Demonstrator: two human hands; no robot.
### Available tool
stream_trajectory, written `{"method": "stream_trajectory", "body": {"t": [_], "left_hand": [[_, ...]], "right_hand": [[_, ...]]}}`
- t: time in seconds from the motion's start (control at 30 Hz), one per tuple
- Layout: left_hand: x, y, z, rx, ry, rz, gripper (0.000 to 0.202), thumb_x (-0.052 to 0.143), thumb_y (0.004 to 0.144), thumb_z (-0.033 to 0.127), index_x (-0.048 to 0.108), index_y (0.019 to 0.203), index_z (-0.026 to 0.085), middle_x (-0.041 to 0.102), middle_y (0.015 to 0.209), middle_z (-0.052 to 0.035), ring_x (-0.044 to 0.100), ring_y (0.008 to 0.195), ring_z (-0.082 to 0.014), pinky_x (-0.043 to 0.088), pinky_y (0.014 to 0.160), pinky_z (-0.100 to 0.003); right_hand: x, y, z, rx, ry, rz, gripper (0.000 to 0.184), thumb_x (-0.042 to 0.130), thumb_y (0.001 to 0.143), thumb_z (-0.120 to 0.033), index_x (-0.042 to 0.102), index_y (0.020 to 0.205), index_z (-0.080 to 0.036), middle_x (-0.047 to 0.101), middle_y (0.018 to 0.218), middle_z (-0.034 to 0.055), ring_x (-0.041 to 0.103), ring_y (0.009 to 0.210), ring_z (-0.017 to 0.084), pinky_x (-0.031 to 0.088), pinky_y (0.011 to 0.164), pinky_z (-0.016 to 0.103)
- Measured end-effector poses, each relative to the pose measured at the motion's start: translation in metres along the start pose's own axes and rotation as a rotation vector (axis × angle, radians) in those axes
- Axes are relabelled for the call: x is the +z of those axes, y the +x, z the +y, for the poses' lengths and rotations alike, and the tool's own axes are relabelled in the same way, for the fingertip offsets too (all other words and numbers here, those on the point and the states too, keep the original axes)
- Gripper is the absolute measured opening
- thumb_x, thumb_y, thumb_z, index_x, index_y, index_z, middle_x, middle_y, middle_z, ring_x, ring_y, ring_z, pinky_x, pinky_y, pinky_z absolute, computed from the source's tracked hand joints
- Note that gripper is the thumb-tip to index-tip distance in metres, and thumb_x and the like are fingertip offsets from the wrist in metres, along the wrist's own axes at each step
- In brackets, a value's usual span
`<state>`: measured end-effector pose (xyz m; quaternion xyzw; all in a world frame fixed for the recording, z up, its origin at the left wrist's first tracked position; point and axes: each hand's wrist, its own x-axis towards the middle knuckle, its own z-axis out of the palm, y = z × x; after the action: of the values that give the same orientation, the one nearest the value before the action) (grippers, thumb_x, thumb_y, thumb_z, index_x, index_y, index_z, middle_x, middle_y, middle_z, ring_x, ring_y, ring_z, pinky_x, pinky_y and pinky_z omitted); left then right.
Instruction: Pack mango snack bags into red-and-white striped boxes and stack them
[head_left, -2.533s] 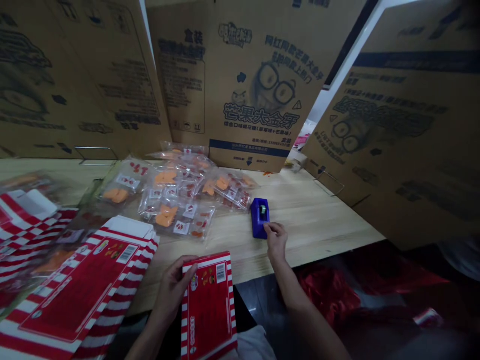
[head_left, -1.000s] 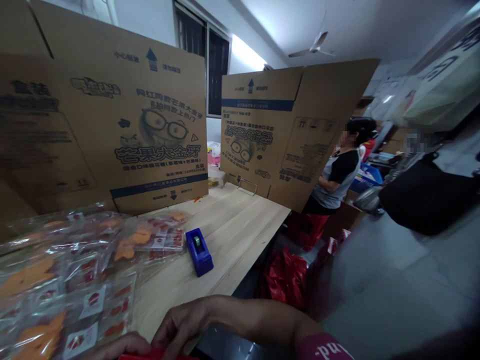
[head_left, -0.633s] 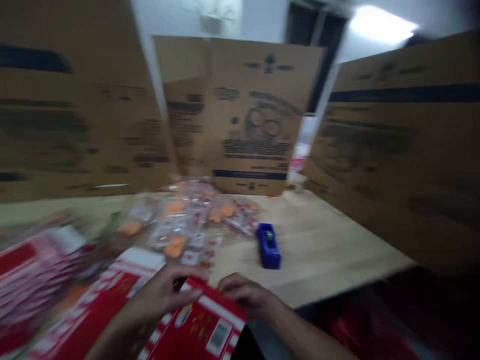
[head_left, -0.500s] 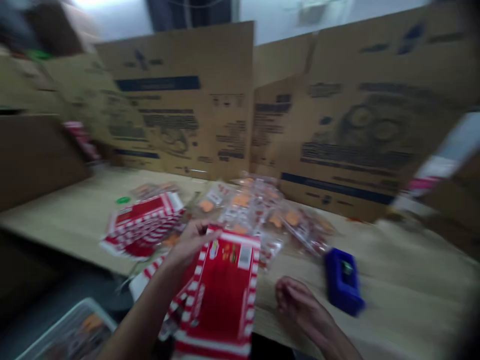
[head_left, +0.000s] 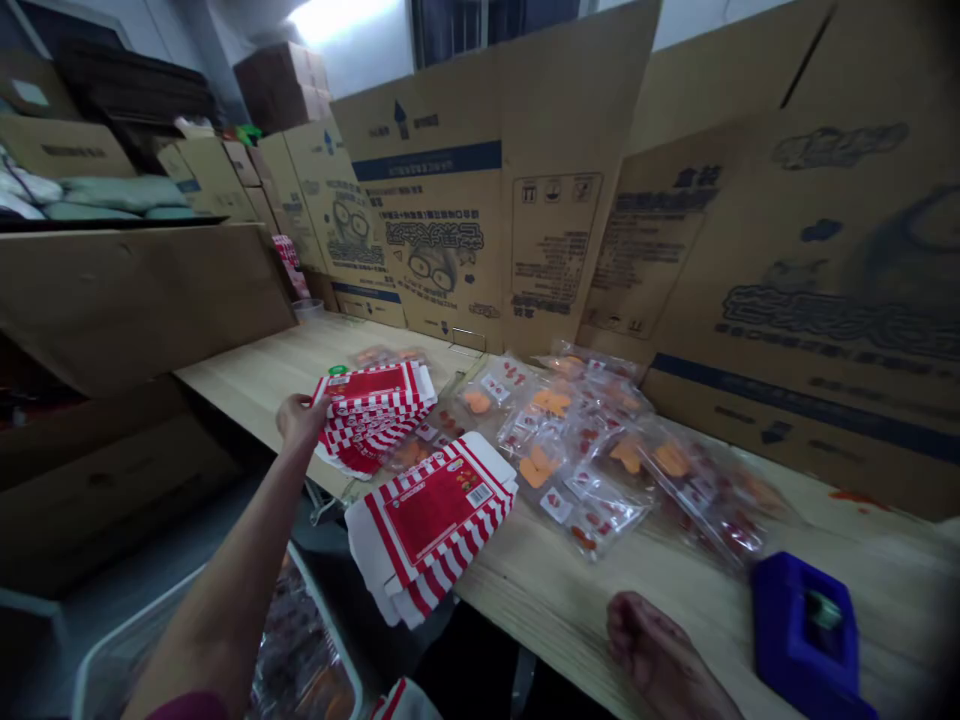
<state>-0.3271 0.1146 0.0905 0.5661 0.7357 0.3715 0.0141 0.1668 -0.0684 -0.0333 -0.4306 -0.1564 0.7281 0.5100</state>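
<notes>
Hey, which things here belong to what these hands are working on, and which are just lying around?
In use: left hand, right hand, red-and-white flat cartons, clear orange-filled packets, blue tape dispenser.
Lying about: upright cardboard sheets, plastic tub below the table.

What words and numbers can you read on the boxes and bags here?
"芒果大金牙": big dark letters on the cardboard carton panel, a bit blurred and cut off at the edge.
Barcode on the red-and-white striped box blank: too small to read.
Small print on the plastic packets: too small to read.
</notes>
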Motion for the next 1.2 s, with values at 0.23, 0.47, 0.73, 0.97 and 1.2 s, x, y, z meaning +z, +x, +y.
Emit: {"method": "stream_trajectory", "body": {"t": [0.23, 0.47, 0.73, 0.97, 1.2], "left_hand": [[0.037, -0.091, 0.065, 0.262, 0.322, 0.04, 0.094, 0.053, 0.078, 0.067, 0.027, 0.143, 0.004, 0.011, 0.153, -0.0291, 0.013, 0.139, -0.048, 0.018, 0.108, -0.062], [0.101, -0.143, 0.085, 0.324, 0.448, -0.703, 0.128, 0.071, 0.046, 0.073, 0.022, 0.147, 0.012, 0.019, 0.149, -0.0344, 0.022, 0.135, -0.0525, 0.019, 0.099, -0.073], [0.097, -0.154, 0.088, 0.377, 0.495, -0.789, 0.133, 0.073, 0.043, 0.07, 0.017, 0.149, 0.012, 0.01, 0.151, -0.0353, 0.008, 0.139, -0.0534, 0.012, 0.097, -0.076], [0.09, -0.153, 0.092, 0.423, 0.48, -0.739, 0.128, 0.078, 0.041, 0.06, 0.024, 0.146, 0.01, 0.028, 0.144, -0.0331, 0.023, 0.135, -0.052, 0.017, 0.101, -0.072], [0.035, -0.151, 0.139, 0.575, 0.174, -0.536, 0.111, 0.075, 0.055, 0.044, 0.018, 0.145, 0.012, 0.045, 0.138, -0.0205, 0.042, 0.128, -0.0387, 0.036, 0.104, -0.049]], "right_hand": [[0.004, -0.002, 0.006, 0.019, 0.051, -0.023, 0.028, 0.087, 0.058, -0.028, 0.071, 0.078, -0.015, 0.064, 0.074, 0.0038, 0.057, 0.063, 0.011, 0.049, 0.06, 0.023], [0.007, -0.006, 0.017, -0.005, 0.037, -0.093, 0.023, 0.081, 0.069, -0.032, 0.071, 0.079, -0.015, 0.063, 0.075, 0.0031, 0.057, 0.064, 0.01, 0.048, 0.062, 0.022], [0.009, -0.006, 0.031, 0.026, 0.076, -0.085, 0.021, 0.082, 0.069, -0.03, 0.069, 0.077, -0.014, 0.064, 0.073, 0.002, 0.058, 0.062, 0.009, 0.048, 0.061, 0.021], [0.031, 0.004, 0.035, 0.023, 0.019, -0.131, 0.028, 0.083, 0.064, -0.032, 0.067, 0.076, -0.012, 0.064, 0.07, 0.0021, 0.058, 0.057, 0.008, 0.048, 0.058, 0.021], [0.078, 0.012, 0.025, -0.234, -0.151, -0.227, 0.036, 0.082, 0.066, -0.034, 0.066, 0.092, -0.015, 0.069, 0.085, 0.0053, 0.065, 0.077, 0.015, 0.051, 0.07, 0.026]]}}
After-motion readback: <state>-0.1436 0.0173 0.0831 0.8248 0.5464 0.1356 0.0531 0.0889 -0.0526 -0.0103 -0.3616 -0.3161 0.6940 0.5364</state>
